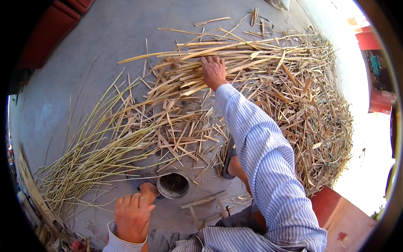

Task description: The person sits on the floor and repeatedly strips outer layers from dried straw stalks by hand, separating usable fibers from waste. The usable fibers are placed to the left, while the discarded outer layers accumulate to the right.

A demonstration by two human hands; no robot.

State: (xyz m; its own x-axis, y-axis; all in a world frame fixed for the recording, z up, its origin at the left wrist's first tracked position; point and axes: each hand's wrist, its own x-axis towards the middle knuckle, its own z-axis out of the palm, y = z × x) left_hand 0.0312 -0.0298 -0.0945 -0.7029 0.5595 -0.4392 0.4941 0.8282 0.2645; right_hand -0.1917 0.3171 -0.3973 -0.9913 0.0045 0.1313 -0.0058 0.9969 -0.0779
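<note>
My right hand (214, 72) reaches far forward, its fingers curled over a bunch of long dry yellow stalks (247, 52). Part of those fingers is hidden among the stalks. Close to my body at the lower left, my left hand (133, 216) is closed with bent fingers; what it holds, if anything, is hidden. Thin greenish-yellow stems (100, 164) lie fanned out ahead and to the left of it. Between the two hands, short broken pieces of dry stalk (184, 138) are scattered on the floor.
A round metal pot (173, 196) with a dark inside stands beside my foot, near a small wooden frame (203, 199). A large heap of dry leaves and stalks (312, 122) fills the right side. A reddish box-shaped block (340, 218) stands at the lower right, red chairs (48, 33) at the upper left.
</note>
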